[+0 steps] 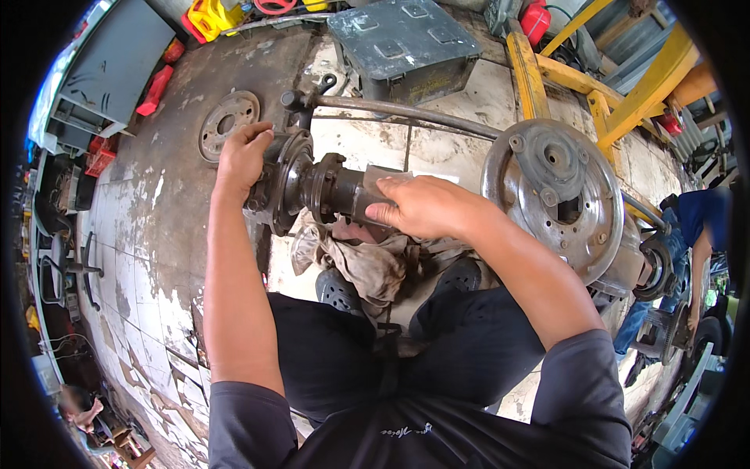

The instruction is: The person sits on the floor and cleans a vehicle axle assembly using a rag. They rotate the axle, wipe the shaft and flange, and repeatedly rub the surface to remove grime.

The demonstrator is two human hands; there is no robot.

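Axle piece: the dark, stepped metal axle piece (341, 191) lies crosswise, left of the big round plate (551, 227). The right forearm hides whether they join, so can't say.
Left hand: the left hand (242, 160) sits on the flanged hub end (293, 184), the side away from the big round plate. Fingers bent and fairly close together; can't tell how firmly they grip, underside's hidden.
Right hand: the right hand (414, 205), on the side toward the big round plate, has fingers and thumb curved over the axle tube, pinning a thin brownish sheet (388, 173) against it.
Heft: solid steel by the look of it, so I'd bet heavy and totally stiff, not fragile.
Grip: looks dark and greasy in spots, probably slippery. I'd grab behind the flange or round the plain tube, tbh, and keep fingers off the flange edges.
Sheet: seems light and bendy; hold it flat.
Around it: crumpled rag (359, 266) lower left of the big round plate, long rod (406, 112) upper left, metal chest (402, 39) beyond that.
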